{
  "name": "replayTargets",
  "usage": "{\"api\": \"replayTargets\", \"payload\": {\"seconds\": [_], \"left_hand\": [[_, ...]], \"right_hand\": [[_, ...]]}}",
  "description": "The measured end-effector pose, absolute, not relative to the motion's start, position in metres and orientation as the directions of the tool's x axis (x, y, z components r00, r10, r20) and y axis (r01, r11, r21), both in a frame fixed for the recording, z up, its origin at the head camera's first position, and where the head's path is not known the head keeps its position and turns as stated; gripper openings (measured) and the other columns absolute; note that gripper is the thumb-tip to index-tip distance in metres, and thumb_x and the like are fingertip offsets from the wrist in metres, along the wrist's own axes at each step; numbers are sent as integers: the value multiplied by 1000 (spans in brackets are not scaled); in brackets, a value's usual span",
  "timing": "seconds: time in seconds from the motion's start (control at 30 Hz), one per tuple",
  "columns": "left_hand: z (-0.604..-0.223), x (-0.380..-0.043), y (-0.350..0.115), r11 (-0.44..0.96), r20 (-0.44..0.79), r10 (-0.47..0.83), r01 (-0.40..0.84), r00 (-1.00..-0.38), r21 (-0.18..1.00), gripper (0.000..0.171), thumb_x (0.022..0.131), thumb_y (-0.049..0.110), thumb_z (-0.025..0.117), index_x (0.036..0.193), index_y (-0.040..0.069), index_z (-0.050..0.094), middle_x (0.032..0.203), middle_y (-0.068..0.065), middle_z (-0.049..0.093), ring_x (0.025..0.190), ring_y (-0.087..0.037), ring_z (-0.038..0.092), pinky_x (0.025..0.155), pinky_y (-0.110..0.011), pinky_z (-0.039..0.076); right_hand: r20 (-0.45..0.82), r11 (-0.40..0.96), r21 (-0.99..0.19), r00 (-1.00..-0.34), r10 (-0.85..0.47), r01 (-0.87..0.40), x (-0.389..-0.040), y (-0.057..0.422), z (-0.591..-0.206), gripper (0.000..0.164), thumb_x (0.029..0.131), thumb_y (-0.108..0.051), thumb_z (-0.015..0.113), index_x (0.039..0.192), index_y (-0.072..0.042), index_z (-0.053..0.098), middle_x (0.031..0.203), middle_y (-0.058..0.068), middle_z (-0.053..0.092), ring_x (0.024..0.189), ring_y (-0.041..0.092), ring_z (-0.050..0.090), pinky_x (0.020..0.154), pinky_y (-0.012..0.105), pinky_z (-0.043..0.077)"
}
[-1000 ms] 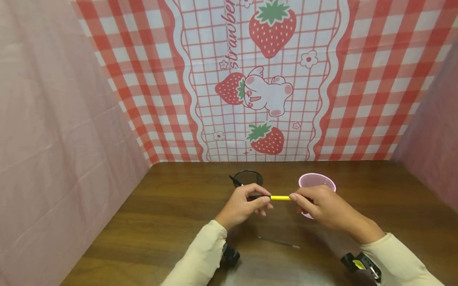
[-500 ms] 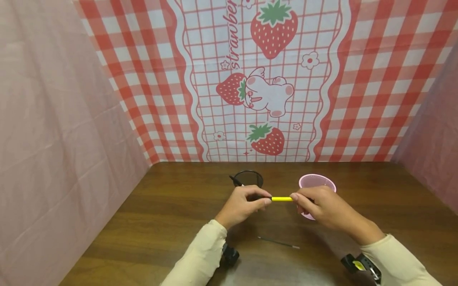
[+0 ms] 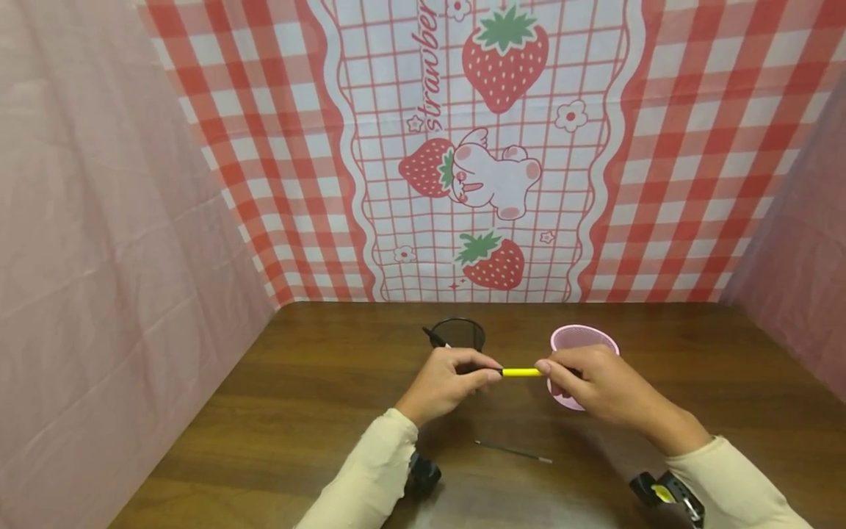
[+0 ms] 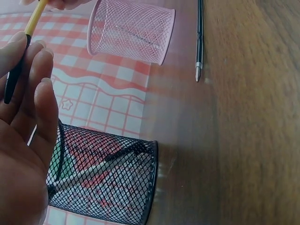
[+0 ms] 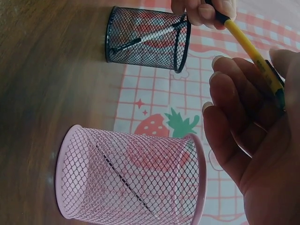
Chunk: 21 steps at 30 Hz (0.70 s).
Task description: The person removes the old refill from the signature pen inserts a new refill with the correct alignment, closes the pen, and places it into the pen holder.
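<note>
Level between both hands is a yellow ballpoint pen (image 3: 522, 372) with a black front section and a black clip. My left hand (image 3: 449, 382) pinches the black front section between thumb and fingers. My right hand (image 3: 604, 382) grips the clip end of the barrel, which its fingers partly hide in the head view. A thin dark pen refill (image 3: 512, 451) with a pale end lies on the table below them. Behind my left hand stands a black mesh pen holder (image 4: 108, 173) with a black-and-white pen (image 5: 150, 36) leaning inside.
Just behind my right hand stands a pink mesh pen holder (image 5: 136, 176); a thin dark stick (image 5: 123, 178), perhaps a refill, shows through its mesh. The brown wooden table (image 3: 317, 411) meets a strawberry-print cloth (image 3: 476, 184) at the back. Pink curtains (image 3: 99, 257) hang at the sides.
Both hands keep their hold on the pen with almost no movement. Slightly less of the black front section shows beside my left fingertips than a second ago.
</note>
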<state>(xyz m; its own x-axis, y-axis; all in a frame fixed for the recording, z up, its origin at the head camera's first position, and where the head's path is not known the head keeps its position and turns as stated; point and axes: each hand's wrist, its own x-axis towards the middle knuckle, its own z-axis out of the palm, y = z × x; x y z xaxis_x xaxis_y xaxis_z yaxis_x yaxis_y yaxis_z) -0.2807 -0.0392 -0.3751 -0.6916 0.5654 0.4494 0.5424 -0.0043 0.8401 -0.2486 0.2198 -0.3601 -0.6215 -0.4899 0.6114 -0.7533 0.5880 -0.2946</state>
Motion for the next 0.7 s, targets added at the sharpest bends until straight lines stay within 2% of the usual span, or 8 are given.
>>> {"api": "replayTargets", "payload": {"seconds": [0.1,0.23,0.33,0.47,0.57,0.7], "left_hand": [[-384,-288,-37,-15,439,571,526,-694,850,17,94,1,68,105,-11,72,88,-27,70,77,-50,64,66,-27,58],[-396,-298,-35,-8,435,563,522,-702,853,15,94,4,69,105,-5,74,87,-21,72,77,-49,65,69,-41,61],[-400,-299,-38,-10,441,552,523,-708,852,14,94,7,70,104,-2,75,84,-14,73,76,-44,67,70,-52,59],[-401,-300,-40,-20,444,549,520,-708,854,14,94,11,71,103,1,76,83,-8,73,73,-34,69,68,-52,59],[-400,-300,-39,-18,443,553,521,-706,853,13,95,13,70,103,4,76,83,-6,73,71,-24,69,68,-49,60],[-399,-301,-39,-28,444,551,517,-706,856,15,96,12,69,103,0,75,83,-7,73,69,-16,68,68,-51,59]], "right_hand": [[606,598,-297,-631,-485,-745,-248,220,-359,28,93,-9,71,80,-32,65,66,-21,57,61,-4,51,57,20,45],[611,612,-278,-628,-482,-740,-248,220,-358,20,89,-11,76,85,-29,69,71,-23,59,64,-4,52,58,23,47],[610,625,-262,-628,-483,-735,-248,219,-358,17,87,-15,79,90,-28,69,77,-25,61,67,-4,54,60,23,49],[609,647,-248,-635,-475,-721,-247,218,-358,20,83,-21,84,94,-26,68,83,-24,63,70,-3,57,60,21,51],[632,646,-201,-601,-490,-737,-247,219,-358,28,77,-20,89,95,-23,67,86,-21,63,72,0,59,62,19,52],[658,616,-133,-533,-531,-777,-247,218,-355,33,73,-11,89,97,-19,68,90,-16,65,78,3,62,70,14,50]]}}
